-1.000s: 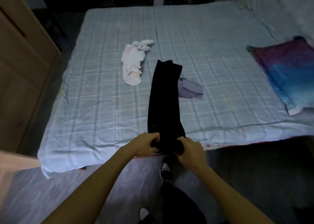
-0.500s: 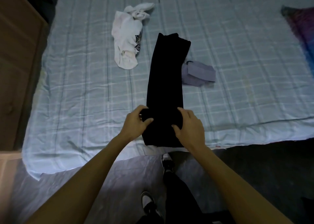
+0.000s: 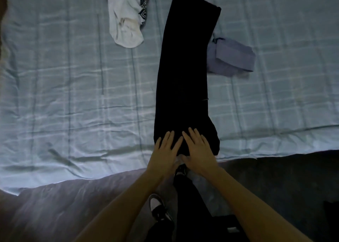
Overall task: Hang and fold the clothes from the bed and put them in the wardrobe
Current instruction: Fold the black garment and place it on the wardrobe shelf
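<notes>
No word, number or brand mark can be read. The only printing is a dark angular pattern on the white shirt point(image 3: 126, 28), which lies crumpled on the bed point(image 3: 73, 98), well back from its near edge and to the left of the black trousers point(image 3: 183, 67). The pattern is partly folded into the cloth (too blurred to tell letters from ornament).

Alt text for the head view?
The left hand and right hand press flat on the near end of a long black garment on a checked bed. A white garment lies left of it, a purple garment right.
</notes>
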The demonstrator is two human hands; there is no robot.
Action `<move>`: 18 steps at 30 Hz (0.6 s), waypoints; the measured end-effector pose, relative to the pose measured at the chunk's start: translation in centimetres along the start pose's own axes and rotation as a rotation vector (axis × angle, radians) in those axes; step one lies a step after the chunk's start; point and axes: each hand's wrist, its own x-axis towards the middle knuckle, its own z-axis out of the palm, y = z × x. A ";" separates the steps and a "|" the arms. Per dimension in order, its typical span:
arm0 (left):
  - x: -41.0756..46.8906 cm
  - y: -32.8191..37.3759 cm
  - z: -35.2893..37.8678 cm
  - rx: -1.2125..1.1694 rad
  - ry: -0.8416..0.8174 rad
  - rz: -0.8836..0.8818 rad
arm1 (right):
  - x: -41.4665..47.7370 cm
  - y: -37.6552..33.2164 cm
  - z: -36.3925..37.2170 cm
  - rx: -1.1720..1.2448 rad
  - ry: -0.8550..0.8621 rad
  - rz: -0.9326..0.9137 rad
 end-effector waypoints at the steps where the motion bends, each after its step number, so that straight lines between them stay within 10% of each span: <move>1: 0.5 -0.2 0.5 0.057 0.011 0.004 | 0.0 0.4 0.5 -0.047 -0.005 -0.011; 18: 0.5 -1.4 -2.0 -0.020 -0.043 -0.043 | -1.0 -0.9 0.7 -0.025 0.214 0.022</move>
